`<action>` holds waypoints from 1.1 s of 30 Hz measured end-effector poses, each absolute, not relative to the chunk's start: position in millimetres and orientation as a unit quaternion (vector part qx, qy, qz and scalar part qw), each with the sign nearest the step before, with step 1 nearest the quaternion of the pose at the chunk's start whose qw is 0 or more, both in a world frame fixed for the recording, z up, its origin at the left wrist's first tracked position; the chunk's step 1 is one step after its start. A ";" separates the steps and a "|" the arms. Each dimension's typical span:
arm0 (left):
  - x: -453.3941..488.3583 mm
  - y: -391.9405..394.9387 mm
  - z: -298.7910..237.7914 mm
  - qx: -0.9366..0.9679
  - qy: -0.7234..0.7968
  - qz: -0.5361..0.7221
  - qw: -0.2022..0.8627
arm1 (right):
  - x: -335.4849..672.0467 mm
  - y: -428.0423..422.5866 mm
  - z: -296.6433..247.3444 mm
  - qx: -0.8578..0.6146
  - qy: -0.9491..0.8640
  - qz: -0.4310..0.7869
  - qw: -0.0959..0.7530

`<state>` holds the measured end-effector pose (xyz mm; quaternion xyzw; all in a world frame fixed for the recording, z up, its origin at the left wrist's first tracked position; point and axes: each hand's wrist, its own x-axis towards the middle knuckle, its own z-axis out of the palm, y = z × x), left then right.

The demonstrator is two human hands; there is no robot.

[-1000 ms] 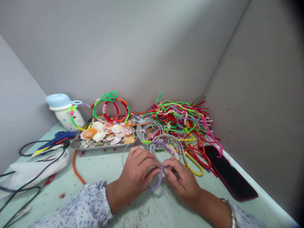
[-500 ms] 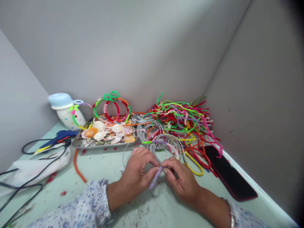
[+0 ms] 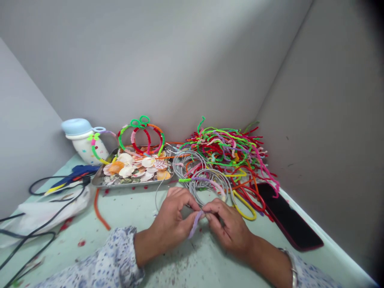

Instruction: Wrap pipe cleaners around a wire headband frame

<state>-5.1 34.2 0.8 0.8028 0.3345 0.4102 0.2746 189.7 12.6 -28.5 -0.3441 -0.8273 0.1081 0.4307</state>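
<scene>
Both hands [image 3: 201,224] pinch lilac pipe cleaner [image 3: 194,225]; fingertips hide, seemingly, wire ring.

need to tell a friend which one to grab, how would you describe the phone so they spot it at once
Start at the big tangled pile of coloured pipe cleaners against the back wall. Follow its right edge down to the pale green table near the right wall; the phone lies flat there. It is the only dark, smooth rectangle, with a reddish rim.

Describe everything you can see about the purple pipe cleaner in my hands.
The fuzzy lilac-purple pipe cleaner is a short, soft-looking chenille stem. It runs aslant from the fingertips down toward the pale green tabletop. The left hand and right hand pinch its upper end, by the coil of grey wire rings. Its lower end hangs free.
</scene>
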 end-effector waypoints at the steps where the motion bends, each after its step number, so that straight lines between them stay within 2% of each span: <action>1: -5.4 34.3 0.6 0.806 0.331 0.410 0.271 | 189.9 12.3 -28.6 -0.346 -0.827 0.110 0.430; 9: -6.7 33.4 0.7 0.818 0.332 0.391 0.258 | 189.1 10.0 -29.7 -0.364 -0.832 0.105 0.406; 22: -3.1 33.4 7.2 0.799 0.354 0.373 0.310 | 189.5 8.9 -30.5 -0.353 -0.843 0.102 0.393; 33: -2.6 32.6 7.7 0.810 0.352 0.373 0.283 | 189.0 8.7 -29.7 -0.353 -0.841 0.088 0.401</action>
